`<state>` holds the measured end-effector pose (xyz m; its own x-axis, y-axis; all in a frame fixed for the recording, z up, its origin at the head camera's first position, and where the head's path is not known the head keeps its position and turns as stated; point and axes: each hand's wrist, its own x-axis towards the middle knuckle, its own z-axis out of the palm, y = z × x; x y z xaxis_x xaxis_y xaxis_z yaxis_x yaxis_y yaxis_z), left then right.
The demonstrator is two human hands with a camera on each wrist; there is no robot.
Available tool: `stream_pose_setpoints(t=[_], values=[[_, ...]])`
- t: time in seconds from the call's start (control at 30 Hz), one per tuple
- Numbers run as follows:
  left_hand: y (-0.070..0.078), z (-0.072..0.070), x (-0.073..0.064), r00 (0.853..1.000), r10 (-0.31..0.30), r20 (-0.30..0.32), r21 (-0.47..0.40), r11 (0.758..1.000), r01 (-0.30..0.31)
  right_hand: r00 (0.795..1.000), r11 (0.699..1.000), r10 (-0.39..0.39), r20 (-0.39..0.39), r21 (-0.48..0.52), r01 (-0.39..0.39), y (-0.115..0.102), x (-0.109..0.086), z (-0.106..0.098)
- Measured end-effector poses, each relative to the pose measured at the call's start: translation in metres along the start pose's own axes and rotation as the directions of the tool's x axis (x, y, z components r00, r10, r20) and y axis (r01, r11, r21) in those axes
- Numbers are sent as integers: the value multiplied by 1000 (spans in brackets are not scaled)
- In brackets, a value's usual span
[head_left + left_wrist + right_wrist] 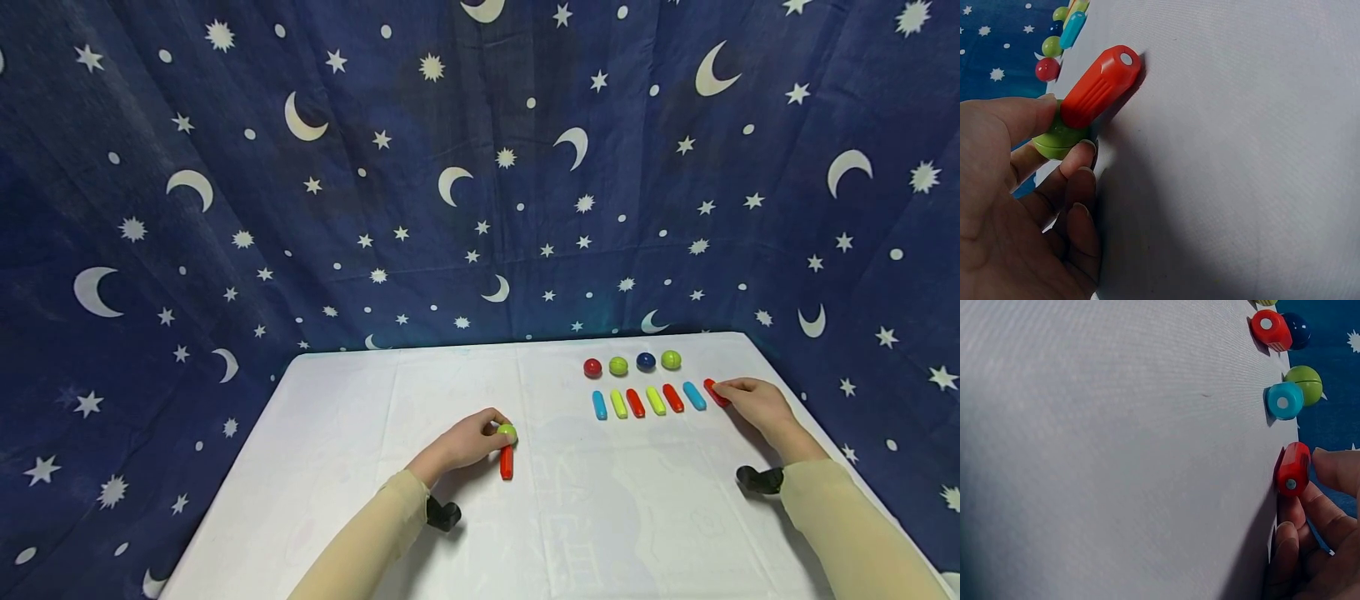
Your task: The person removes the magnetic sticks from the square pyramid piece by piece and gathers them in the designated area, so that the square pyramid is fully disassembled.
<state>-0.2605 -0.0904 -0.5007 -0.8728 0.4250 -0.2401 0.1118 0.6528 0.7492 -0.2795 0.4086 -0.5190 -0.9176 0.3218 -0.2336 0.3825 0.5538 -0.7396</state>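
In the middle of the table, my left hand (472,438) pinches a green ball (1054,145) between thumb and fingers. A red stick (507,464) with a grooved side joins the ball and points toward me in the head view. At the right end of a row of sticks, my right hand (759,411) holds another red stick (1294,467), with the thumb at one side and fingertips at the other. Beside that stick lies a blue stick (694,396). Part of the green ball is hidden behind the left fingers and the stick.
The row also has several blue, yellow and red sticks (635,403). Behind it sit a red ball (592,368), a dark blue ball (646,362) and two green balls (671,360). A starry blue curtain (480,208) hangs behind the white table (360,400).
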Motion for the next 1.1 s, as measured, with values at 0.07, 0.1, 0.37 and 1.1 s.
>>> stream_pose_setpoints(t=[0.07,0.1,0.37,1.1], values=[[1,0,0,1000,-3,2,-1,1000,3,1000,1000,0,-2,3,0,1,1,-1],[1,0,0,1000,-3,3,-2,1000,3,1000,1000,0,-3,5,0,2,1,-1],[3,2,-2,1000,8,1,0,1000,-8,996,998,-35,-79,43,38,9,2,-2],[2,13,9,986,164,-8,98,982,-163,788,804,-592,166,62,591,-130,-85,94]])
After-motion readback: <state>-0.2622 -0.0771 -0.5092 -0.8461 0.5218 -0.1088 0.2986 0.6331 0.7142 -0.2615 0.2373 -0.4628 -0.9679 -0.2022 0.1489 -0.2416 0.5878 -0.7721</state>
